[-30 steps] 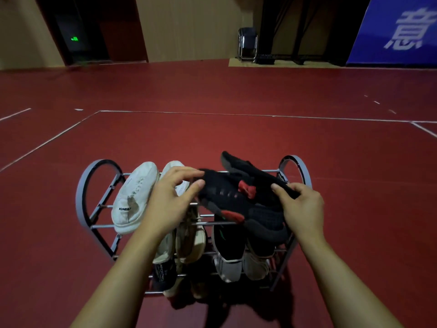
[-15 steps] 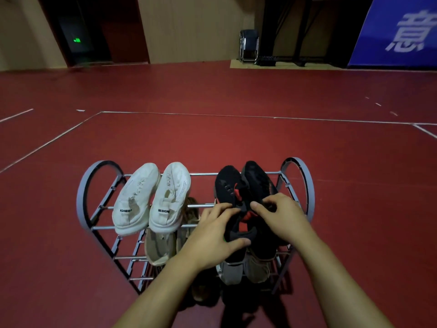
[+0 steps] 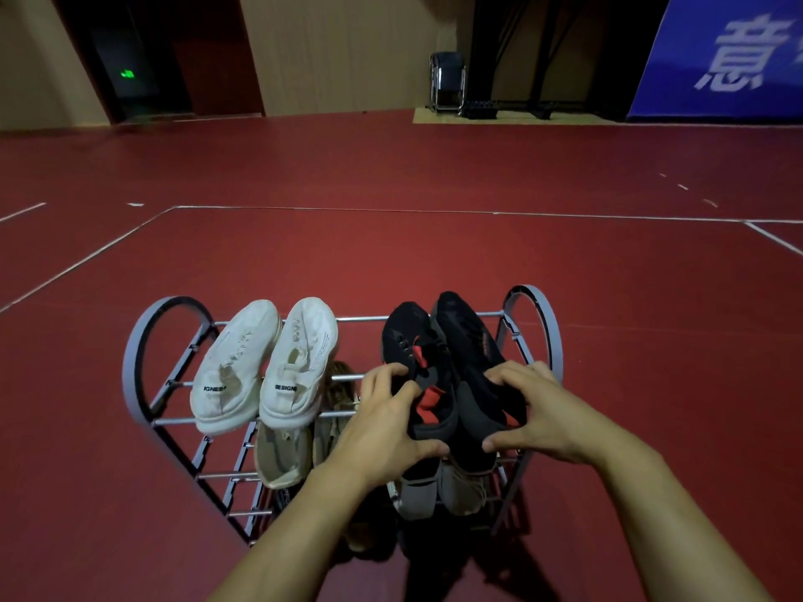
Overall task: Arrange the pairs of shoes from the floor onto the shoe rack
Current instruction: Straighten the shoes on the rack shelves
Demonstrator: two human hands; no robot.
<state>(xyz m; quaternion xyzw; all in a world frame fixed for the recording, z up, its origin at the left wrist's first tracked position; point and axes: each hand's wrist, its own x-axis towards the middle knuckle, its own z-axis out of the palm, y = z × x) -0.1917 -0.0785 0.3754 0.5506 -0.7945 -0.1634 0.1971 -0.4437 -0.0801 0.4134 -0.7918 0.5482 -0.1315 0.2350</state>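
Head view: left hand (image 3: pixel 382 427), right hand (image 3: pixel 536 417) fingers curled gripping black shoes (image 3: pixel 439 362) on rack (image 3: pixel 143 367).

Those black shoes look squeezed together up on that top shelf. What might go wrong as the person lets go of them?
The black shoes overlap, the right one leaning on the left, so they may tip apart once the left hand and right hand release. The shoe rack has only thin bars, so a heel might slip between them toward the shoes below. Pushing them sideways might also nudge the white shoes, though a gap separates the pairs now.
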